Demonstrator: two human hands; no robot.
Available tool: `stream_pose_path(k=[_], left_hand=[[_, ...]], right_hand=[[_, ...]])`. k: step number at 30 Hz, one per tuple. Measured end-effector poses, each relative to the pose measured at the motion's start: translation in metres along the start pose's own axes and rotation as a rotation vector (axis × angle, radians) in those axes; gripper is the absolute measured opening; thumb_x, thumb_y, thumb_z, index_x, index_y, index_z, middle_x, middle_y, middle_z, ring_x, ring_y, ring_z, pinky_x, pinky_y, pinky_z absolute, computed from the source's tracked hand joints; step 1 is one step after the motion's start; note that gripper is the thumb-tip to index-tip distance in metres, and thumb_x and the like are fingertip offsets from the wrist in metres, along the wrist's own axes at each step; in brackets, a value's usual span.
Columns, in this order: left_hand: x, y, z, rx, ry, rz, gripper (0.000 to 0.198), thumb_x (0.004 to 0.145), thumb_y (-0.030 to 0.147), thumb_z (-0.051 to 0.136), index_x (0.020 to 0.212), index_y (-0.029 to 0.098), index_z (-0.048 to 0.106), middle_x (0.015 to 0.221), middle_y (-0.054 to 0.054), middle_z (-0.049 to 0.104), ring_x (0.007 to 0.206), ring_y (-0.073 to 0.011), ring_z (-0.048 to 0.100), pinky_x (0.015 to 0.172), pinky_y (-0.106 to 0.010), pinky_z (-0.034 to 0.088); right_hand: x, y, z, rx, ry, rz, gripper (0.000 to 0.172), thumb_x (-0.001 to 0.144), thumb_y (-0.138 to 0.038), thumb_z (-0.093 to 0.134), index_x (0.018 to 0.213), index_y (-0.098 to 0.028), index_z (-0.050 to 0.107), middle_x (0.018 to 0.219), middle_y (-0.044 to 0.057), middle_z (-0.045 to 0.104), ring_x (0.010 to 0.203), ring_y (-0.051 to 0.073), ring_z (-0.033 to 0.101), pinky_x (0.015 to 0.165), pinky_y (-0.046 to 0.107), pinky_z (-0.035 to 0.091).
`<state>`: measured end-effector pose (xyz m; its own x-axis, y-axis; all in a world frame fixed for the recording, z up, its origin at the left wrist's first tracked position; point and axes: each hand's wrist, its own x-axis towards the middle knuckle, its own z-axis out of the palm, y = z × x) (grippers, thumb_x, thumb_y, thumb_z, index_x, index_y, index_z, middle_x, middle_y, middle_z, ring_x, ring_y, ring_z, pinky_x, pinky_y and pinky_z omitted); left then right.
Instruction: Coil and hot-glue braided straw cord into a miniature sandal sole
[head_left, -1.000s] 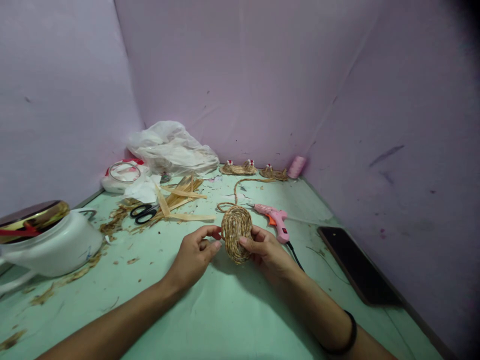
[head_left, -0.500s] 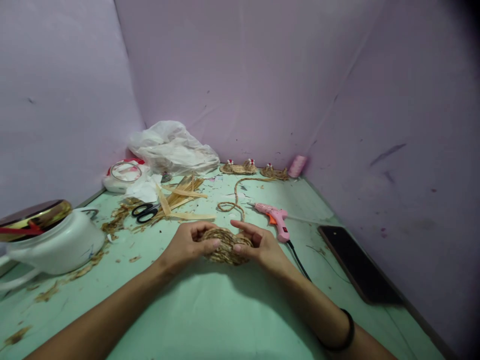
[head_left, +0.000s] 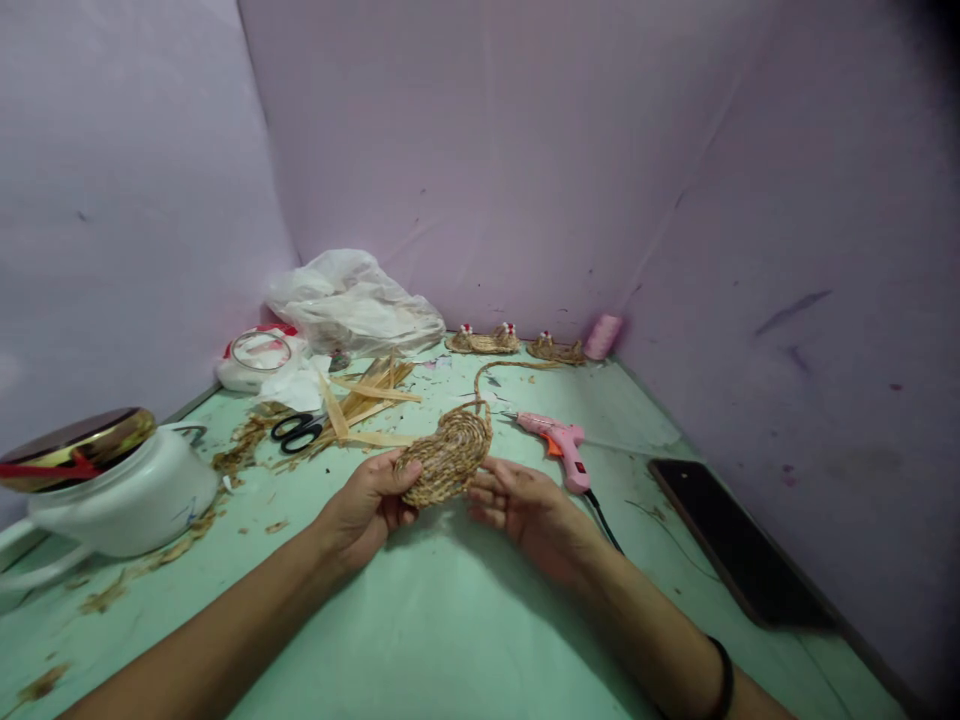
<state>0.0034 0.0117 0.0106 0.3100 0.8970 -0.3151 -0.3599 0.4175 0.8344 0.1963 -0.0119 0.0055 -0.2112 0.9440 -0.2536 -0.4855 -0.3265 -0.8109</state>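
Tan, braided, oval coil (head_left: 448,455), tilted over the table (head_left: 390,630), near middle; clamped at left in the left hand (head_left: 367,505), flanked at right by the loosely curled right hand (head_left: 529,510), grip there unclear.

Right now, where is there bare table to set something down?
The widest bare patch is the near table, this side of the coil, between left arm and right arm. A smaller one, flecked with scraps, lies between the pot and left arm. The far left is crowded with bag, straw and scissors.
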Motion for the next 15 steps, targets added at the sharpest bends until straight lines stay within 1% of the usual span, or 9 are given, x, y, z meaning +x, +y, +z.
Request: stream_pose_path(k=[1, 3, 5, 7, 9, 10, 12, 15], left_hand=[[0.0003, -0.0031, -0.0004, 0.024, -0.045, -0.011, 0.037, 0.061, 0.024, 0.078, 0.093, 0.01, 0.065, 0.07, -0.003, 0.062, 0.05, -0.0072, 0.049, 0.036, -0.015, 0.037], [0.0002, -0.0074, -0.0005, 0.076, -0.132, -0.037, 0.039, 0.061, 0.027, 0.078, 0.094, 0.01, 0.065, 0.071, -0.003, 0.062, 0.052, -0.0077, 0.05, 0.038, -0.015, 0.038], [-0.0011, -0.0085, 0.0001, 0.131, -0.198, -0.066, 0.043, 0.06, 0.027, 0.079, 0.096, 0.01, 0.065, 0.073, -0.004, 0.063, 0.053, -0.0082, 0.051, 0.039, -0.016, 0.039], [-0.003, -0.0075, 0.0016, 0.166, -0.25, -0.084, 0.047, 0.059, 0.026, 0.079, 0.1, 0.009, 0.065, 0.076, -0.005, 0.065, 0.055, -0.0088, 0.052, 0.041, -0.016, 0.038], [-0.0047, -0.0062, 0.0036, 0.158, -0.294, -0.101, 0.048, 0.057, 0.024, 0.08, 0.1, 0.009, 0.065, 0.082, -0.008, 0.067, 0.063, -0.0116, 0.057, 0.05, -0.018, 0.042], [-0.0051, -0.0058, 0.0046, 0.145, -0.299, -0.104, 0.048, 0.055, 0.023, 0.08, 0.098, 0.009, 0.066, 0.084, -0.009, 0.068, 0.068, -0.0135, 0.059, 0.056, -0.019, 0.044], [-0.005, -0.0061, 0.0062, 0.126, -0.257, -0.09, 0.047, 0.053, 0.022, 0.081, 0.096, 0.009, 0.066, 0.084, -0.009, 0.068, 0.074, -0.0163, 0.06, 0.065, -0.023, 0.045], [-0.0034, -0.0083, 0.0072, 0.149, -0.166, -0.035, 0.048, 0.053, 0.026, 0.081, 0.096, 0.009, 0.066, 0.082, -0.008, 0.069, 0.068, -0.0156, 0.059, 0.06, -0.023, 0.042]], right_hand=[[-0.0022, 0.0008, 0.0032, 0.01, -0.072, 0.034, 0.036, 0.06, -0.034, 0.081, 0.089, -0.016, 0.068, 0.083, 0.005, 0.07, 0.067, 0.013, 0.063, 0.068, 0.027, 0.05], [-0.0056, 0.0021, 0.0077, -0.016, -0.142, 0.005, 0.035, 0.061, -0.03, 0.08, 0.09, -0.015, 0.068, 0.085, 0.005, 0.07, 0.071, 0.013, 0.064, 0.069, 0.026, 0.049], [-0.0071, 0.0033, 0.0088, -0.06, -0.133, -0.054, 0.037, 0.059, -0.029, 0.082, 0.089, -0.015, 0.067, 0.084, 0.005, 0.07, 0.072, 0.014, 0.064, 0.07, 0.026, 0.049], [-0.0068, 0.0051, 0.0072, -0.1, -0.122, -0.065, 0.037, 0.057, -0.031, 0.083, 0.086, -0.016, 0.066, 0.08, 0.004, 0.07, 0.07, 0.014, 0.064, 0.069, 0.027, 0.048], [-0.0055, 0.0072, 0.0048, -0.128, -0.135, -0.054, 0.037, 0.057, -0.031, 0.083, 0.086, -0.016, 0.066, 0.079, 0.004, 0.07, 0.068, 0.013, 0.062, 0.068, 0.026, 0.047], [-0.0048, 0.0081, 0.0037, -0.135, -0.141, -0.053, 0.037, 0.057, -0.031, 0.083, 0.087, -0.016, 0.066, 0.079, 0.004, 0.07, 0.067, 0.013, 0.062, 0.067, 0.026, 0.047], [-0.0036, 0.0089, 0.0023, -0.137, -0.131, -0.064, 0.038, 0.056, -0.03, 0.083, 0.088, -0.016, 0.066, 0.078, 0.004, 0.07, 0.067, 0.012, 0.061, 0.065, 0.024, 0.046], [-0.003, 0.0072, 0.002, -0.11, -0.048, -0.101, 0.041, 0.054, -0.026, 0.084, 0.089, -0.017, 0.066, 0.079, 0.003, 0.07, 0.07, 0.013, 0.062, 0.065, 0.024, 0.047]])
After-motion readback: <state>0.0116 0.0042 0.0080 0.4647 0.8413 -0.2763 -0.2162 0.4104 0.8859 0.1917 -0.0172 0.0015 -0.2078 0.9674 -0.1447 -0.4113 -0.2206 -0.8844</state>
